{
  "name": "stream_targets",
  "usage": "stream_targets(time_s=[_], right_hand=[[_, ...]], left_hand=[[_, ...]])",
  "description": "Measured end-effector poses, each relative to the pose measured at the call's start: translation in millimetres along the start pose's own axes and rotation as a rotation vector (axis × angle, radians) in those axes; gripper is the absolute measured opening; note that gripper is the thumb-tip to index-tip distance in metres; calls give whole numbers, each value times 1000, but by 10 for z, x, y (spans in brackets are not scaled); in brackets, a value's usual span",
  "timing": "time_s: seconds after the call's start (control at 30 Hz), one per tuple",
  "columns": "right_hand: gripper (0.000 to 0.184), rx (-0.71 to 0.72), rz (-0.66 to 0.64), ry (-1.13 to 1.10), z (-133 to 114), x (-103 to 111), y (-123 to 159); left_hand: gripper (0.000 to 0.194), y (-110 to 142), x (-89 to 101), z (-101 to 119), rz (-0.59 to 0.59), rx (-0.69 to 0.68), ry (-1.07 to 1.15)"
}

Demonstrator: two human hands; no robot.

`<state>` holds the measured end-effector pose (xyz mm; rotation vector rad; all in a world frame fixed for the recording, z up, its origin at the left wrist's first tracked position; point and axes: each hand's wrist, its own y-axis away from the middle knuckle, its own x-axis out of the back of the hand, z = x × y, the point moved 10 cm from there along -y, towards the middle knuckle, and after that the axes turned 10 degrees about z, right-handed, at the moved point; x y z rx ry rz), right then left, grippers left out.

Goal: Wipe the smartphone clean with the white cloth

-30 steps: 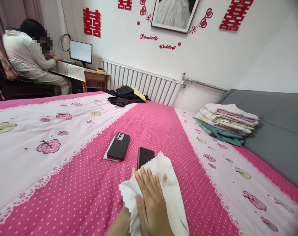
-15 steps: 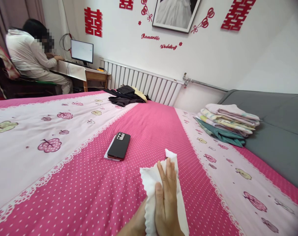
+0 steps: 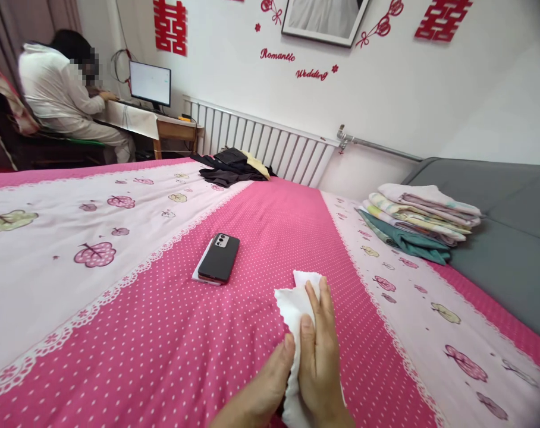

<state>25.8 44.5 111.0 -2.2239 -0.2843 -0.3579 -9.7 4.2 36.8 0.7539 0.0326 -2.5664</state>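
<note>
A white cloth (image 3: 294, 303) with a wavy cut edge is pressed between my two hands, low in the view. My right hand (image 3: 320, 356) lies along its right side, fingers together and pointing away from me, thumb over the cloth. On the left side, my left hand (image 3: 270, 377) holds the cloth with its thumb up; its other fingers are hidden. Whether something lies inside the folds I cannot make out. A black phone (image 3: 219, 258) rests back up on a flat white item (image 3: 197, 274), on the bed beyond my hands.
The pink and white bedspread (image 3: 270, 220) spreads below. Folded fabrics (image 3: 424, 220) are stacked at right by the grey headboard (image 3: 511, 214). Dark clothes (image 3: 229, 169) lie at the far edge before a radiator (image 3: 270, 139). A person (image 3: 60, 89) sits at a desk with a monitor (image 3: 150, 83).
Both hands and the cloth have shifted slightly right in view. My left thumb, hidden behind the cloth before, now shows beside it. The whole view has tilted a little downward.
</note>
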Motion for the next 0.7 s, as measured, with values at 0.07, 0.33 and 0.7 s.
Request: stream_targets(time_s=[0.07, 0.33, 0.7], right_hand=[[45, 14, 31, 11, 9, 58, -50], [35, -229, 198, -21, 384, 406, -171], [40, -559, 441, -149, 655, 618, -10]], left_hand=[[75, 13, -20, 21, -41, -41, -39], [87, 118, -346, 24, -370, -84, -22], [88, 162, -459, 45, -520, -158, 112]])
